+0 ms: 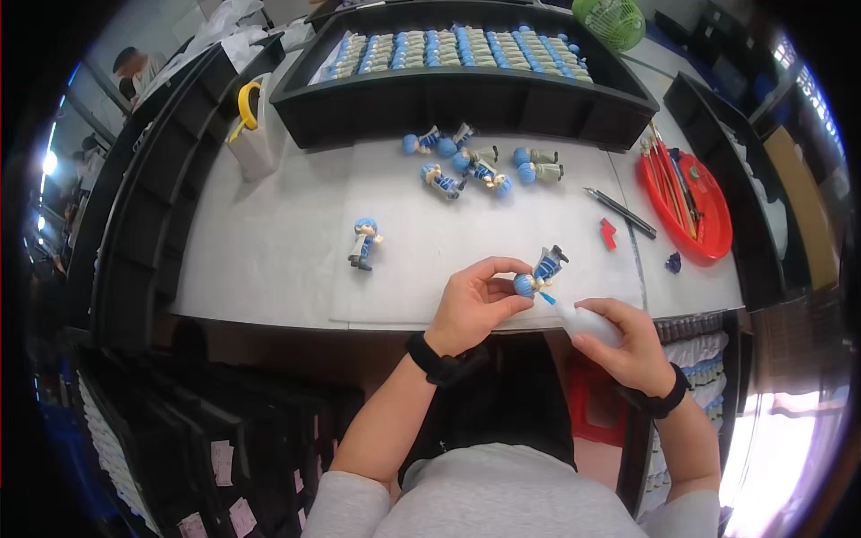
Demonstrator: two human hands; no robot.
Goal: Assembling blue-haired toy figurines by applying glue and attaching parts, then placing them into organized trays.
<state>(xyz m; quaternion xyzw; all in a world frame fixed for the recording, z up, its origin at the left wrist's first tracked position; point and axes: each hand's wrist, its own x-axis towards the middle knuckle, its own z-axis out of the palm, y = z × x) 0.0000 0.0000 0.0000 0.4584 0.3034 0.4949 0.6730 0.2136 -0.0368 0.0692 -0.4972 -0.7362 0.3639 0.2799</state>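
Note:
A small figurine [543, 269] with blue hair and a blue-and-white outfit is pinched by its head in my left hand [480, 300], its dark feet pointing up and away. My right hand [628, 339] is wrapped round a white squeeze bottle [587, 325]. The bottle's narrow blue tip [548, 298] points at the figurine, close to its head; whether they touch I cannot tell. Beyond my left hand another figurine [364, 244] lies by itself on the white sheet [404, 291]. Farther back lie several more figurines [441, 181] in a loose cluster.
A large black crate [462, 117] holding rows of figurines stands at the back. At the right are a red tray [715, 215] of brushes, a black pen [623, 215] and a small red piece [609, 234]. A white container [254, 143] with a yellow-handled tool [247, 108] stands left.

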